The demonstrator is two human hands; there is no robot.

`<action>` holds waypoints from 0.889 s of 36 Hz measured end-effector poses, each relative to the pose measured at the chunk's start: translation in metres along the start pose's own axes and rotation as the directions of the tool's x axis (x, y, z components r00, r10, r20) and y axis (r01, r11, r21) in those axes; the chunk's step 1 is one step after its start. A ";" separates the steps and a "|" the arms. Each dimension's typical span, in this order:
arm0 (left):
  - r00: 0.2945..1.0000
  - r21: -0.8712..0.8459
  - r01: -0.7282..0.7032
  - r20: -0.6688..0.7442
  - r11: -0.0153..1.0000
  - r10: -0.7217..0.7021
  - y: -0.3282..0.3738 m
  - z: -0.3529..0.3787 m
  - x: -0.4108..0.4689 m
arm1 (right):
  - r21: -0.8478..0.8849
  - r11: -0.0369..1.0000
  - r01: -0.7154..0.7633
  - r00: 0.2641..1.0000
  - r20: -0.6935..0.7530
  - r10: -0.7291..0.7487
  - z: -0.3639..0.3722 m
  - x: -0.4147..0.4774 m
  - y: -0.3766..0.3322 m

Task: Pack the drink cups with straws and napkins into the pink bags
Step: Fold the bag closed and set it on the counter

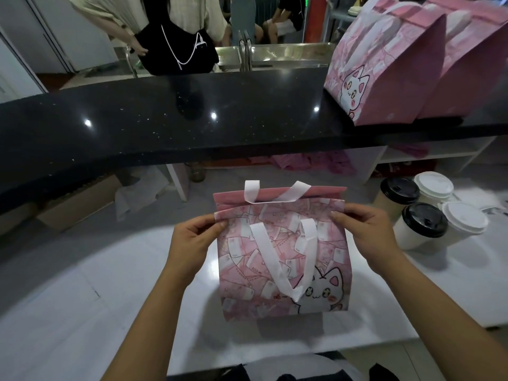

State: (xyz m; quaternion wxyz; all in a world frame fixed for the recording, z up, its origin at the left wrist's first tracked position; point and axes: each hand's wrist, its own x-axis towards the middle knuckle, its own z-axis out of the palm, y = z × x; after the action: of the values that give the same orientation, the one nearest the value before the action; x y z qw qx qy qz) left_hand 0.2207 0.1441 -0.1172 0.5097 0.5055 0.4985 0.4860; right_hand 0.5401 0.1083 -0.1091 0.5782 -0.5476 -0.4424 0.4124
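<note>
A pink bag (280,259) with a white cat print and white handles stands on the white counter (82,312) in front of me. My left hand (192,240) pinches its top left corner, and my right hand (368,232) pinches the top right corner, holding the near flap of the mouth. The mouth is nearly closed, so the inside is hidden. To the right stand several drink cups: two with black lids (400,191) (423,220) and two with white lids (433,185) (464,218). No straws or napkins are visible.
A raised black stone ledge (165,125) runs across behind the white counter. Two more pink bags (384,72) (472,64) stand on its right end. Beyond it are a steel sink with a tap (245,55) and a person with a black shoulder bag (178,48).
</note>
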 end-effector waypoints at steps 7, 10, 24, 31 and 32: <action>0.998 0.029 -0.065 -0.015 0.997 0.066 -0.007 0.002 0.001 | -0.050 0.999 -0.005 0.999 -0.031 0.004 0.001 0.001 0.002; 0.994 0.077 -0.112 0.016 0.991 0.111 -0.006 -0.001 0.001 | -0.041 0.999 -0.024 0.999 -0.043 0.023 0.000 0.003 0.001; 0.824 0.573 -0.487 0.551 0.659 0.130 0.043 -0.021 0.018 | -0.100 0.994 -0.042 0.996 0.073 0.050 -0.003 0.002 -0.009; 0.750 0.624 -0.572 0.660 0.533 0.032 0.061 -0.017 0.026 | -0.106 0.993 -0.041 0.991 0.121 0.054 -0.005 -0.001 -0.012; 0.737 0.630 -0.592 0.675 0.503 0.023 0.063 -0.016 0.026 | -0.107 0.993 -0.043 0.990 0.128 0.057 -0.006 -0.001 -0.013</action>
State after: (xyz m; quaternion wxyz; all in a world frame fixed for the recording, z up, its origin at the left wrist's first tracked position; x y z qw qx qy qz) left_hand 0.2059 0.1717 -0.0547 0.2413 0.8892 0.3744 0.1046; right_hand 0.5451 0.1050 -0.0962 0.5081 -0.5597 -0.4863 0.4383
